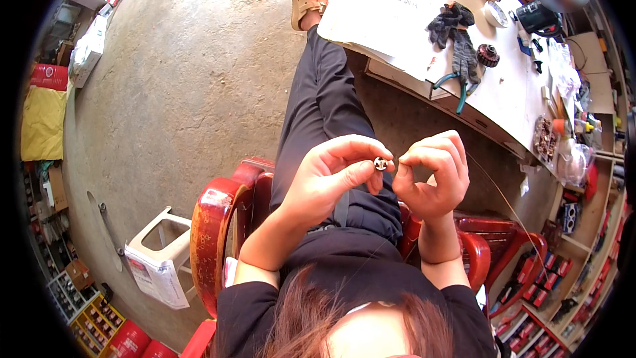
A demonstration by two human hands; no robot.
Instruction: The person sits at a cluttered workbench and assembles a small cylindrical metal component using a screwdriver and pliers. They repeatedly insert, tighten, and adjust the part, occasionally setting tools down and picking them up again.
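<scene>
Between the thumb and fingers of my left hand (331,171) is a small round metal part (380,164), dark and silvery, its end face turned up. Close beside it, to the right, my right hand (434,174) is closed in a pinch, thumb against forefinger, with the other fingers curled. From behind that hand a thin copper-coloured wire (501,192) runs down to the right. The wire's end at the fingertips is too fine to make out. Both hands are held above my lap, over my dark trousers (317,93).
A white-topped workbench (391,23) stands ahead right, bearing dark work gloves (464,53), teal-handled pliers (457,86), a motor armature (488,55) and a tape roll (495,14). I sit in a red wooden chair (215,215). A cream stool (162,235) is at left; shelves (589,258) line the right.
</scene>
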